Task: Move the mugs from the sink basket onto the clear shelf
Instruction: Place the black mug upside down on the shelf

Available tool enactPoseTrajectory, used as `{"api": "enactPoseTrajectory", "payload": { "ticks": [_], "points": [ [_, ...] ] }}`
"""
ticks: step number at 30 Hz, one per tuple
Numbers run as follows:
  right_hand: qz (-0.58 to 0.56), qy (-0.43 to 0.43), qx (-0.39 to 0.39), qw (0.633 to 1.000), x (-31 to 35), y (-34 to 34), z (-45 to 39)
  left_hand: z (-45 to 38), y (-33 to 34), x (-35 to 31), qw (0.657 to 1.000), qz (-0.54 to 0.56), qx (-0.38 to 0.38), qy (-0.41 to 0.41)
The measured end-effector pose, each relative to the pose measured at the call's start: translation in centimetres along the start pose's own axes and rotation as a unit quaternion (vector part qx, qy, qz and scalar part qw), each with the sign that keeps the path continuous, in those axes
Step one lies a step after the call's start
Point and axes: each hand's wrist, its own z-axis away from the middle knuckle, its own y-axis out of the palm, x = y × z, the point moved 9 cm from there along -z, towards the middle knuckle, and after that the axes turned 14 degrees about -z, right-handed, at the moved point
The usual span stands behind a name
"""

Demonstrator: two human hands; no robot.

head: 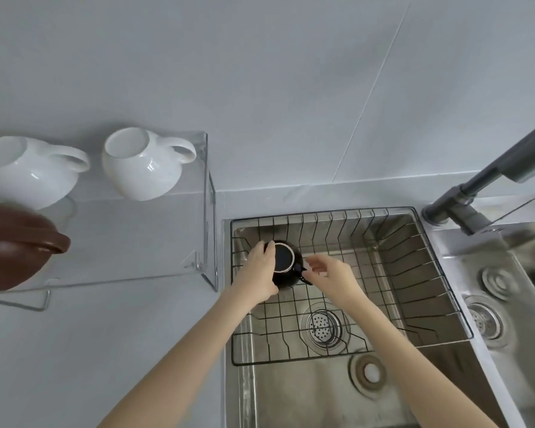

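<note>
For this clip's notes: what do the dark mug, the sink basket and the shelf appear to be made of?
Dark mug: probably glazed ceramic, glossy dark body with a pale unglazed-looking foot ring.
Sink basket: thin dark wire grid, likely coated metal.
Clear shelf: transparent acrylic or glass, counter visible through it; the bent edges suggest acrylic.

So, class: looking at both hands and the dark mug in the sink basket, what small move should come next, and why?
Probably close the right hand on the handle. The left hand already cups the dark mug, upside down in the wire basket, but the right's fingers look open.
</note>
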Motion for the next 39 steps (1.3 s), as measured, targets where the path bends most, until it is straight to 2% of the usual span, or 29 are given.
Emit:
{"api": "enactPoseTrajectory", "payload": {
  "ticks": [3,11,16,22,29,34,39],
  "points": [
    [-0.016,0.009,0.011,1.0,-1.4,1.4,-0.6,-1.4,0.9,0.5,1.0,0.01,0.004,-0.015],
    [-0.055,-0.018,-0.024,0.998,-2.1,1.2,-1.1,-2.4,1.0,1.2,1.0,0.006,0.003,-0.011],
    [-0.094,-0.019,-0.042,0.994,-2.0,0.4,-0.7,-1.6,0.3,1.4,0.999,0.044,-0.015,-0.01],
    [-0.096,-0.079,-0.059,0.99,2.9,-3.3,1.3,1.3,-5.1,-0.2,0.986,0.116,-0.121,0.014],
    [-0.134,-0.176,-0.076,0.972,11.8,-7.0,5.5,7.0,-13.2,-1.2,0.942,0.201,-0.265,0.046],
    [-0.168,-0.237,-0.027,0.956,18.8,-5.2,7.8,11.7,-18.5,1.7,0.911,0.221,-0.345,0.044],
    [-0.166,-0.264,0.012,0.95,23.6,-0.8,7.9,15.5,-21.6,6.3,0.891,0.245,-0.38,0.042]
  ]
}}
